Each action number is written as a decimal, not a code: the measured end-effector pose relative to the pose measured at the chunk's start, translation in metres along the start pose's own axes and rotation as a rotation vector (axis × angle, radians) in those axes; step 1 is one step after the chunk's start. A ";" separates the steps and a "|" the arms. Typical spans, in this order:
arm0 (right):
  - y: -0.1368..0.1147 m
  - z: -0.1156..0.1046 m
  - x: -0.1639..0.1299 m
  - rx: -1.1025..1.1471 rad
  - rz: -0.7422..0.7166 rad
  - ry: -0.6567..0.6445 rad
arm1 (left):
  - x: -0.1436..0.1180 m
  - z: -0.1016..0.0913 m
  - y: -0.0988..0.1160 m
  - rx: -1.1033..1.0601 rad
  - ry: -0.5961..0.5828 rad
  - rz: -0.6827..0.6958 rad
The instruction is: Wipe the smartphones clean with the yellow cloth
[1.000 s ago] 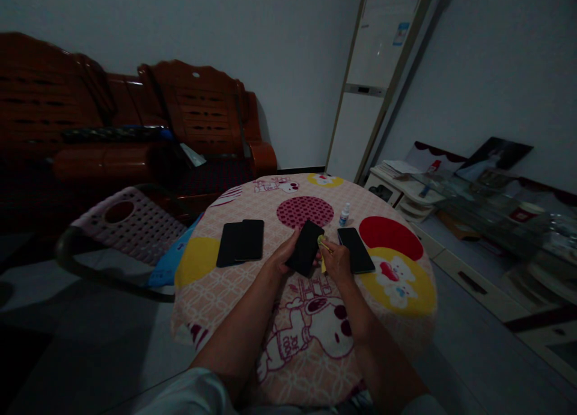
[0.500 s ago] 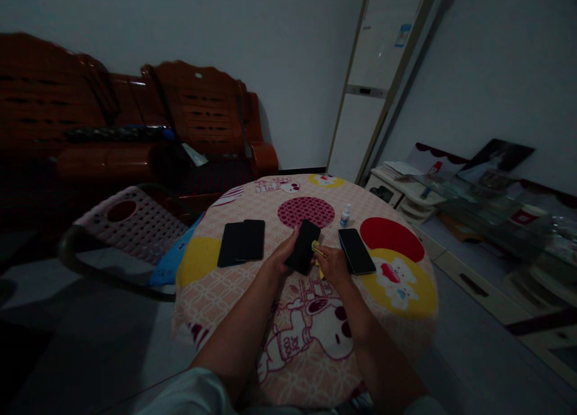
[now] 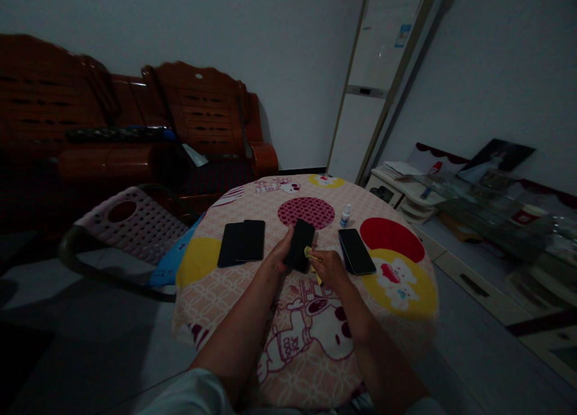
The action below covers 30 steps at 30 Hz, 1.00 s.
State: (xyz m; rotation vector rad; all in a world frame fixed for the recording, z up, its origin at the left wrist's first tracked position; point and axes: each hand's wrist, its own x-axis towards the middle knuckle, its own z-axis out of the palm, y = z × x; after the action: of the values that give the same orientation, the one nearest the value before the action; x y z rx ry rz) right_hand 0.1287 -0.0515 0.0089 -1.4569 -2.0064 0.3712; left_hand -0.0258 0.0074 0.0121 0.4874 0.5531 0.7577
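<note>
1. A black phone (image 3: 300,245) is held above the middle of the round bench (image 3: 396,319) by the left hand (image 3: 276,257), whose fingers are curled round the phone's left edge and lower end.
2. The phone is seen as a slim, dark, glossy slab with rounded corners; it is tilted, with its top end pointing towards the far edge of the bench. No lit screen can be made out in the dim light.
3. A small yellow cloth (image 3: 310,254) is pinched in the closed fingers of the right hand (image 3: 331,267) and is pressed against the lower right part of the phone.
4. Two more dark phones (image 3: 242,242) are laid side by side, overlapping, on the bench towards its left edge.
5. Another dark phone (image 3: 357,251) is laid flat just to the right of the right hand, towards the right edge.
6. A small white bottle (image 3: 345,215) with a blue cap is stood upright near the far edge, just beyond that phone.
7. The bench is covered by a pink checked cloth printed with cartoon figures and red and yellow discs.
</note>
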 end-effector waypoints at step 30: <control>0.023 -0.003 0.004 -0.023 0.191 0.397 | -0.012 0.011 -0.012 0.293 -0.244 -0.091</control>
State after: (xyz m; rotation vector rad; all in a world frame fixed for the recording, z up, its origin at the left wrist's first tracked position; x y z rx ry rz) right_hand 0.1470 -0.0399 -0.0003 -1.5985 -1.5682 0.1225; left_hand -0.0199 -0.0109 0.0170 0.8096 0.4555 0.5221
